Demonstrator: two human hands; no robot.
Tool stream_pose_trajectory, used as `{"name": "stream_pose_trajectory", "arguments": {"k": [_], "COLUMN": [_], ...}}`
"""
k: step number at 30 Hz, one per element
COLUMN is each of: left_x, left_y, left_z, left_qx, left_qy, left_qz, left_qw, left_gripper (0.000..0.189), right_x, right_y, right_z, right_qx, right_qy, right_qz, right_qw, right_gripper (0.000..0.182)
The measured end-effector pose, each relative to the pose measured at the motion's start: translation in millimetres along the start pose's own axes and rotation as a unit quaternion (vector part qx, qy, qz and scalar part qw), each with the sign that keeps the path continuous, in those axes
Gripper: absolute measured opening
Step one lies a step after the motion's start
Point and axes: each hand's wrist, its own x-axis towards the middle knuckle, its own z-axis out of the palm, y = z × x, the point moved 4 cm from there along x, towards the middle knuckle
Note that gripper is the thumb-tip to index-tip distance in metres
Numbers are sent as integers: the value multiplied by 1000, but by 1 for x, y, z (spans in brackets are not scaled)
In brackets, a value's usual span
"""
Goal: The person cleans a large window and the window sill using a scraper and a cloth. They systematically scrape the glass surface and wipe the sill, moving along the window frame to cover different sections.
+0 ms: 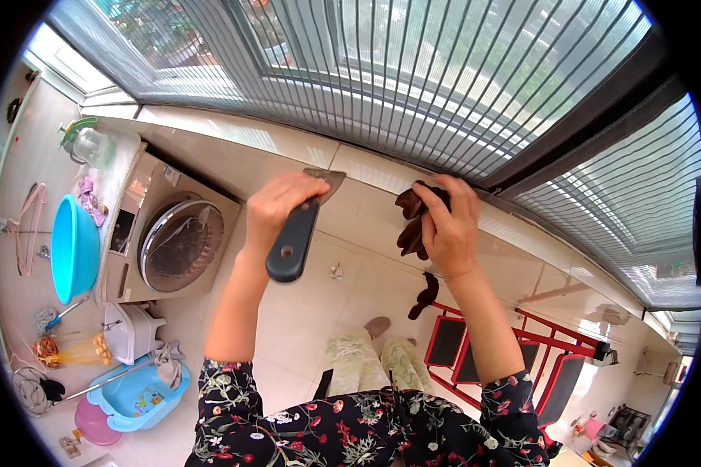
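Note:
My left hand (280,201) grips a putty knife with a black riveted handle (294,242). Its metal blade (332,182) points up and right, near the tiled window sill (362,166). A crumpled dark brown bundle (412,236) is held in my right hand (453,225); its material is unclear. That hand is close to the lower frame of the pleated window screen (432,87), and I cannot tell whether it touches it. Below, another dark brown piece (425,296) lies beside the top of the red stepladder.
A red stepladder (464,379) with black treads stands to my right. On my left is a front-loading washing machine (181,245), with a blue basin (73,251) and a spray bottle (93,146) above it. A light-blue tub (137,397) and a white stool (131,333) are lower left.

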Motion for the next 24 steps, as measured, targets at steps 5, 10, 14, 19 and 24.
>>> {"name": "stream_pose_trajectory", "arguments": {"k": [5,10,14,19,24], "left_x": [-51,-109,-136,-145,-132], "left_y": [5,7,13,25,38], "left_z": [-17,-30,-30,-15,0], "left_qx": [17,2,-12,-58,-61], "left_qy": [46,55,43,27,26], "left_qz": [-44,-133,-169,-202,-180], "left_qw": [998,990,985,977,981], "left_gripper": [17,16,14,19,18], "right_x": [0,24,37,52,49], "right_y": [-21,-48,-67,-86,-74], "right_z": [13,45,71,99,103], "right_qx": [-65,-24,34,17,9], "right_qy": [10,43,12,11,-39], "right_qz": [45,-2,7,-45,-54], "right_qw": [997,999,999,999,998], "right_gripper": [34,24,25,29,33]}}
